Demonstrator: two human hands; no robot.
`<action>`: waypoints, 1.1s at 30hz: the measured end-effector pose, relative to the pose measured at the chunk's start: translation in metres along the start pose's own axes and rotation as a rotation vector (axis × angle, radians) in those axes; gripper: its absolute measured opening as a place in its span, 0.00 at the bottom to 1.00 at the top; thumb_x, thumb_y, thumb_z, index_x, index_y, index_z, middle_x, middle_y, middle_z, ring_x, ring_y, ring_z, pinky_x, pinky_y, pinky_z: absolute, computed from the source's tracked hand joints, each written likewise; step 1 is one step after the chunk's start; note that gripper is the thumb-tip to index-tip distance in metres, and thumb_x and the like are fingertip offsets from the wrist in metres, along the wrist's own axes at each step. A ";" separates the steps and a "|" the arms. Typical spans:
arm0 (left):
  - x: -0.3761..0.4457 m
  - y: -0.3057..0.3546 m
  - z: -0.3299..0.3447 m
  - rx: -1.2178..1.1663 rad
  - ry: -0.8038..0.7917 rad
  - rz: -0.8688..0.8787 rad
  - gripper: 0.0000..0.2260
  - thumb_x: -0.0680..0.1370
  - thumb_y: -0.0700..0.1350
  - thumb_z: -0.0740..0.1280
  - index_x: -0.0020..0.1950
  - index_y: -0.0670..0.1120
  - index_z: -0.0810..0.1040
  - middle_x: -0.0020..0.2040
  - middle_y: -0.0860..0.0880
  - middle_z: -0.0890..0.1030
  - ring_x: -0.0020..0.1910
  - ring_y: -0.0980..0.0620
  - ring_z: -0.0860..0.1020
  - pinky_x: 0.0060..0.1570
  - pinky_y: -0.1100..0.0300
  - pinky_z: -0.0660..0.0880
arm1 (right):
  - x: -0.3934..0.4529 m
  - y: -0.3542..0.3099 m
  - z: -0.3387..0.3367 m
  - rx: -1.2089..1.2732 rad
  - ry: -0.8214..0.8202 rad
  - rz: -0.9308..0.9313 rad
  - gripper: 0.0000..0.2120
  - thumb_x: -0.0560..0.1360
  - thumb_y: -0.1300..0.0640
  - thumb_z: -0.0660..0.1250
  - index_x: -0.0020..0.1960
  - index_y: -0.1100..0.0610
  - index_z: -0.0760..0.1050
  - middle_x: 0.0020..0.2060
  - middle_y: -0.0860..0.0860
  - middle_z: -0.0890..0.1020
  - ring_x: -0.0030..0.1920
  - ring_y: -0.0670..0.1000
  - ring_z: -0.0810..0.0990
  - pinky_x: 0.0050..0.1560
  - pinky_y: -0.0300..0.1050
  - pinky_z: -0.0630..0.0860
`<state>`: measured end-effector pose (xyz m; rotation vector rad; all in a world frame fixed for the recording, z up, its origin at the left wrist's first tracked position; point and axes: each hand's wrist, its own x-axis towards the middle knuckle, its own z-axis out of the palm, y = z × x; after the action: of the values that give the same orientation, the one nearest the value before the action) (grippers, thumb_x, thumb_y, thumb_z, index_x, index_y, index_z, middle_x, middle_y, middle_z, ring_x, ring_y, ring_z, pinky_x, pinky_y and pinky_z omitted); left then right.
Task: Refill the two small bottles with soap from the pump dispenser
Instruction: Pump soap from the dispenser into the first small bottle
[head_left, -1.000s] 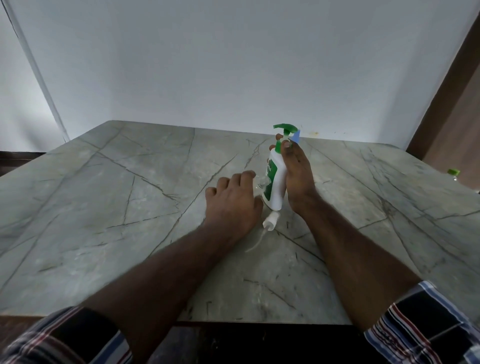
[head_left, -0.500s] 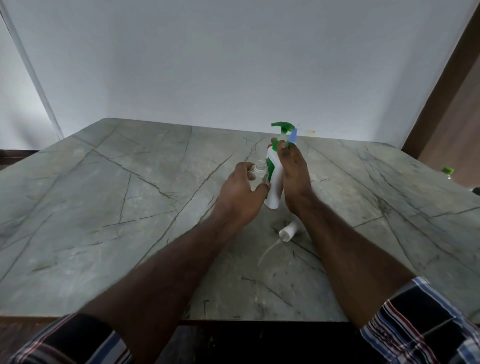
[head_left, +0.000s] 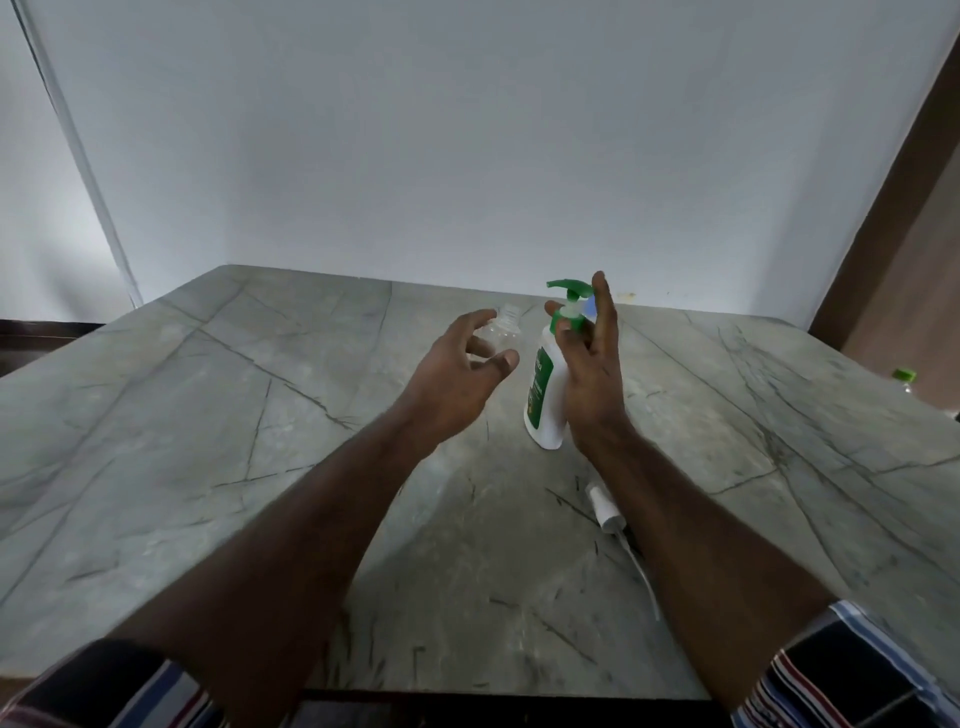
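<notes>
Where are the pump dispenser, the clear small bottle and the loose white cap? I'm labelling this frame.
pump dispenser (head_left: 545, 395), head view, white body.
clear small bottle (head_left: 505, 332), head view, shoulder below its open neck.
loose white cap (head_left: 605, 512), head view, its side.

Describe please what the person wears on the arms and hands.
Both forearms are bare, and the left hand and right hand carry no gloves; no rings or watch are visible. At the bottom corners, short sleeves show: the left sleeve and the right sleeve are dark checked cloth with white, red and blue stripes.
</notes>
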<state>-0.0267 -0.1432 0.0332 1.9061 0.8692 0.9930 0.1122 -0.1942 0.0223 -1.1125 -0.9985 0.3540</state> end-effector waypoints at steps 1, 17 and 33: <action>0.001 0.004 -0.001 -0.023 -0.005 0.013 0.24 0.79 0.52 0.69 0.74 0.56 0.66 0.55 0.55 0.75 0.53 0.54 0.78 0.53 0.49 0.82 | 0.000 -0.001 0.001 -0.022 -0.004 -0.013 0.27 0.82 0.61 0.58 0.77 0.43 0.56 0.61 0.32 0.74 0.64 0.44 0.76 0.70 0.54 0.69; 0.013 0.023 0.002 -0.131 -0.022 0.048 0.23 0.80 0.50 0.69 0.74 0.59 0.69 0.53 0.55 0.77 0.51 0.51 0.81 0.50 0.49 0.83 | 0.006 0.001 0.000 -0.054 -0.015 -0.112 0.24 0.79 0.57 0.60 0.72 0.41 0.63 0.69 0.47 0.71 0.67 0.51 0.73 0.70 0.60 0.68; 0.015 0.017 0.018 -0.233 0.004 0.037 0.23 0.80 0.46 0.69 0.74 0.56 0.69 0.69 0.50 0.74 0.52 0.59 0.78 0.45 0.64 0.79 | 0.011 0.004 -0.001 -0.188 0.033 -0.134 0.19 0.82 0.61 0.58 0.68 0.45 0.64 0.54 0.24 0.71 0.55 0.30 0.73 0.55 0.27 0.68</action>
<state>-0.0009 -0.1441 0.0459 1.7275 0.6901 1.0712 0.1199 -0.1860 0.0243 -1.2087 -1.0877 0.1348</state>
